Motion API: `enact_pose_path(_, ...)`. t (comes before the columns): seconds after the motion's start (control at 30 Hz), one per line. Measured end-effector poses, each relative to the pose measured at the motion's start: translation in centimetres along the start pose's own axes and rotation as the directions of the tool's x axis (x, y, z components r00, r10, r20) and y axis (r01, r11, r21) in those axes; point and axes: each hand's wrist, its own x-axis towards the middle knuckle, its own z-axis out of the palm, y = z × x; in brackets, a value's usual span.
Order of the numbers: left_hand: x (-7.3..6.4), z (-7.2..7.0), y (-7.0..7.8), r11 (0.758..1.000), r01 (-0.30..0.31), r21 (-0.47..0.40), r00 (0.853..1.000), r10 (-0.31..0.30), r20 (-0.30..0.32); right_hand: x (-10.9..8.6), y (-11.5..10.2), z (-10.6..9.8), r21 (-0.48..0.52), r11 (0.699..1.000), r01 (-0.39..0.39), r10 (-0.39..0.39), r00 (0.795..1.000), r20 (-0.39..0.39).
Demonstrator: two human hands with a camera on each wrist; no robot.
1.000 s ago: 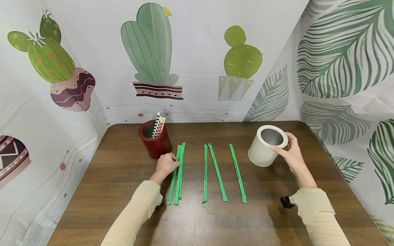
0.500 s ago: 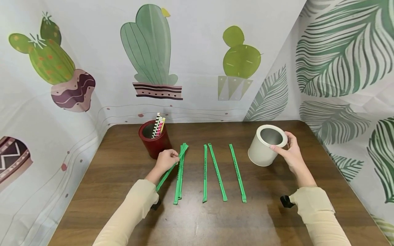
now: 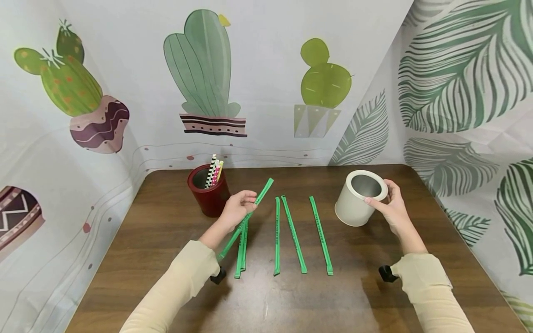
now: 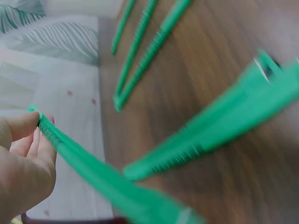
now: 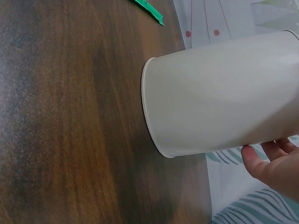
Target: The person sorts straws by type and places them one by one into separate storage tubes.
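My left hand [image 3: 236, 212] pinches a long green-wrapped straw [image 3: 263, 191] between thumb and fingers. In the left wrist view that wrapped straw [image 4: 88, 161] slants away from the fingertips, raised off the table. Below it on the table lie more green-wrapped straws [image 3: 242, 252], partly covered by the held one. Farther right, three other wrapped straws [image 3: 321, 236] lie apart from these. At the right my right hand [image 3: 394, 210] holds a cream canister [image 3: 354, 206] by its upper side, thumb at the rim. The canister's inside looks bare where visible.
A dark red canister [image 3: 209, 201] with several patterned sticks [image 3: 214, 173] in it stands just behind my left hand. The brown wooden table [image 3: 300, 300] ends at a wall hung with cactus-print cloth [image 3: 266, 92].
My left hand has picked up the leftmost wrapped straw and carried it up and to the right, over the neighbouring ones. My right hand and the cream canister have stayed in place.
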Motion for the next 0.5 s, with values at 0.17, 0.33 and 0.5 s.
enact_pose_path(0.17, -0.2, 0.6, 2.0, 0.994, 0.010, -0.111, 1.000, -0.012, -0.016, 0.0, -0.1, 0.0, 0.002, 1.000, -0.004, 0.004, 1.000, 0.004)
enact_pose_path(0.33, -0.4, 1.2, 3.7, 0.979, -0.008, -0.205, 1.000, 0.005, -0.019, -0.1, -0.2, 0.0, 0.039, 0.999, 0.003, -0.003, 1.000, 0.007)
enact_pose_path(0.5, -0.4, 1.6, 5.2, 0.962, -0.017, -0.272, 1.000, 0.014, -0.014, -0.1, -0.2, 0.0, 0.058, 0.998, 0.006, -0.006, 1.000, 0.006)
